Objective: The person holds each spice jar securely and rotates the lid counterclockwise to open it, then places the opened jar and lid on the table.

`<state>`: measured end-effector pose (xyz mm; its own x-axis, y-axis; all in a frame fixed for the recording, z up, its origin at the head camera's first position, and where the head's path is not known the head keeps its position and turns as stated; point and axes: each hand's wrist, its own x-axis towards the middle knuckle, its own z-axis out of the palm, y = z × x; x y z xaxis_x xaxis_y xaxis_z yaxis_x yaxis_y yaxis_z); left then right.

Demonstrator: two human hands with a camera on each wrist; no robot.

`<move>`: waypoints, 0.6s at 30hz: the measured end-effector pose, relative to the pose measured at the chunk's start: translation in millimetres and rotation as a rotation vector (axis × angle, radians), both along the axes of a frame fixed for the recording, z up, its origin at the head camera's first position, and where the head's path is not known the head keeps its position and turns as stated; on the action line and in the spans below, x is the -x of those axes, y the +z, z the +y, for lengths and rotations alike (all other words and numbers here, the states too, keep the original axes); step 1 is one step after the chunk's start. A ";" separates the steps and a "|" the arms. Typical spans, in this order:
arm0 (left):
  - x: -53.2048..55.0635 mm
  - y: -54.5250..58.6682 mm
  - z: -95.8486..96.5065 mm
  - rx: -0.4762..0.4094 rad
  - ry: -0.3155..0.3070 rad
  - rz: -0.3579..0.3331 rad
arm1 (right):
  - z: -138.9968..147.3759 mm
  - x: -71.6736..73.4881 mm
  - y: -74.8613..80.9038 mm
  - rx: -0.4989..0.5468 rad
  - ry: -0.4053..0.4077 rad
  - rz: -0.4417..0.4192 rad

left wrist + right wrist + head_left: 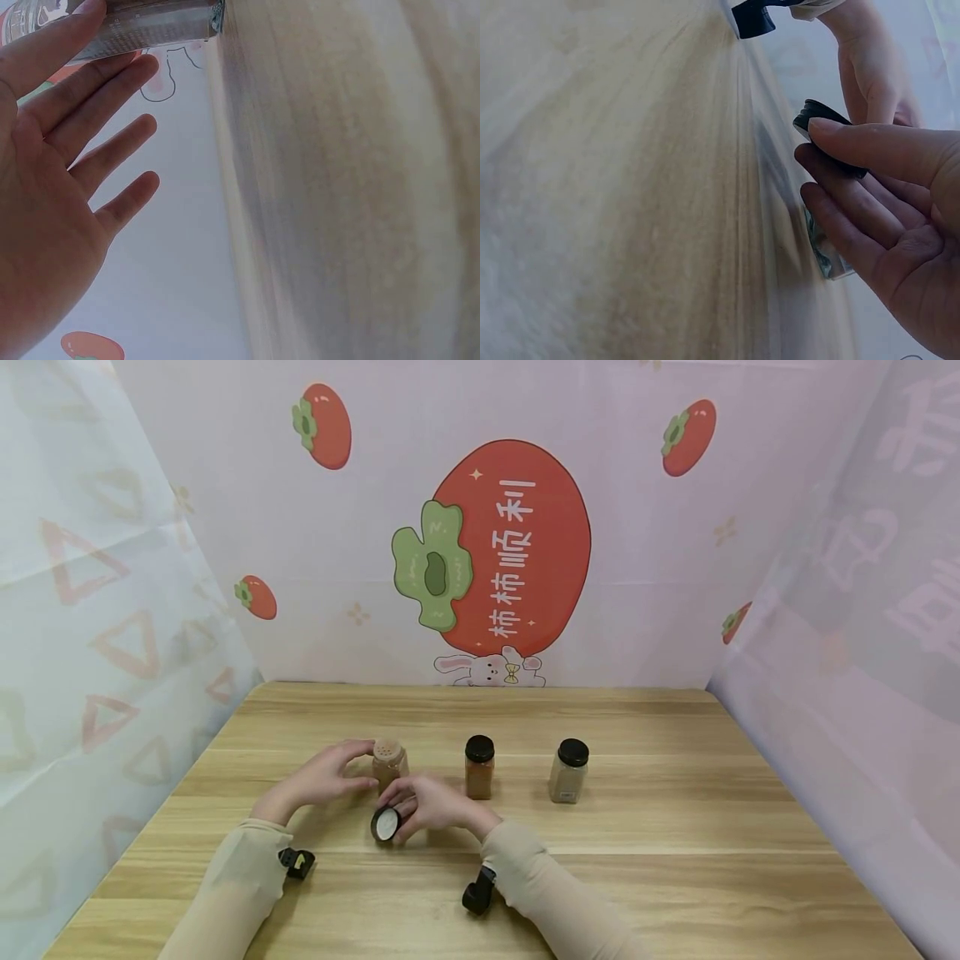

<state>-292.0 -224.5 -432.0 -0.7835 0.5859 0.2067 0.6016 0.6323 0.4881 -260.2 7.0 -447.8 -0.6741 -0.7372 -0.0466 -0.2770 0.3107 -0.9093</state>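
On the left of the table, in the head view, stands a clear spice jar (390,768) of brown powder, its perforated sifter top uncovered. My left hand (322,777) holds this jar from its left side with thumb and forefinger. The other left fingers (127,146) spread out loosely in the left wrist view. Just in front of the jar, my right hand (435,803) pinches a black screw cap (386,824), tilted so its white inside shows. In the right wrist view the thumb presses on the cap's (825,120) edge, and the jar (825,247) is partly hidden behind the fingers.
To the right stand two more spice jars with black caps: one of reddish-brown powder (479,772), the other of pale powder (568,774). Behind the wooden table (637,893) hangs a printed cloth backdrop (630,618), with cloth on both sides too.
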 end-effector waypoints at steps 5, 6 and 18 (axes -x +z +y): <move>0.4 -0.4 -0.3 0.005 0.007 0.004 | -2.4 0.0 -2.0 -0.027 0.008 0.040; 0.3 -0.3 -0.4 0.005 0.009 0.004 | -2.6 0.1 -2.4 -0.039 0.015 0.063; -1.0 1.1 -0.6 -0.001 0.006 -0.009 | -6.0 0.4 -7.7 -0.147 0.034 0.224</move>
